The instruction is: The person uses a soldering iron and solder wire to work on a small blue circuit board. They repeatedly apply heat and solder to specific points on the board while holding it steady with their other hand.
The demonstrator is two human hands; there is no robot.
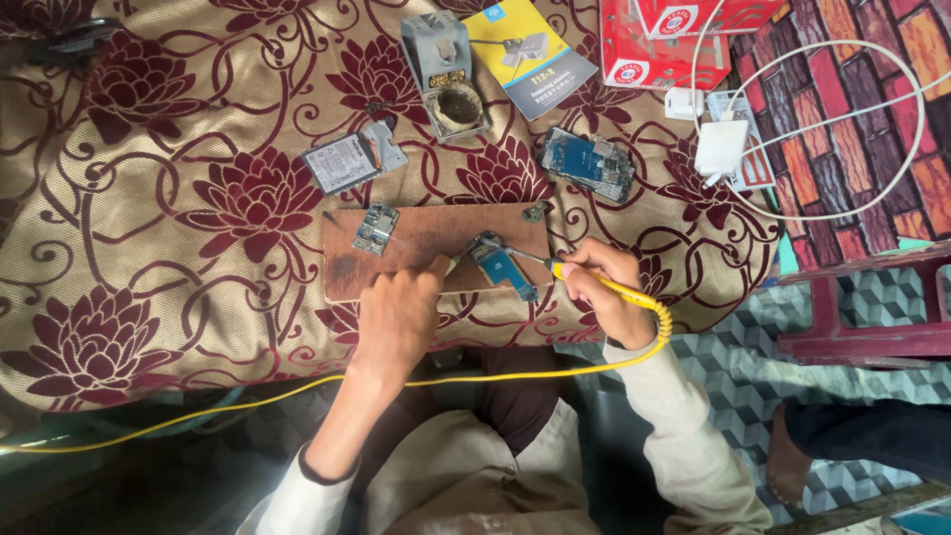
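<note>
Circuit board: a small blue phone circuit board (502,266) lies tilted on the right part of a brown wooden board (436,248), at its near edge.
Right hand: the right hand (606,290) grips a yellow-handled soldering iron (594,280) like a pen, fingers closed around it, the metal tip reaching to the blue board's upper end.
Left hand: the left hand (401,315) rests on the wooden board's near edge, fingers curled; a thin pale tool (453,262) shows at the fingertips, just beside the blue board, though the grip itself is hidden.
Cable: a yellow cord (297,389) runs from the iron across the lap.
Also on the wood: a second small board (375,229) at the left.
Beyond, on the floral cloth (149,198): a grey iron stand (443,71), a phone battery (352,159), a larger blue board (587,161), a white charger (721,147), red boxes (674,40).
</note>
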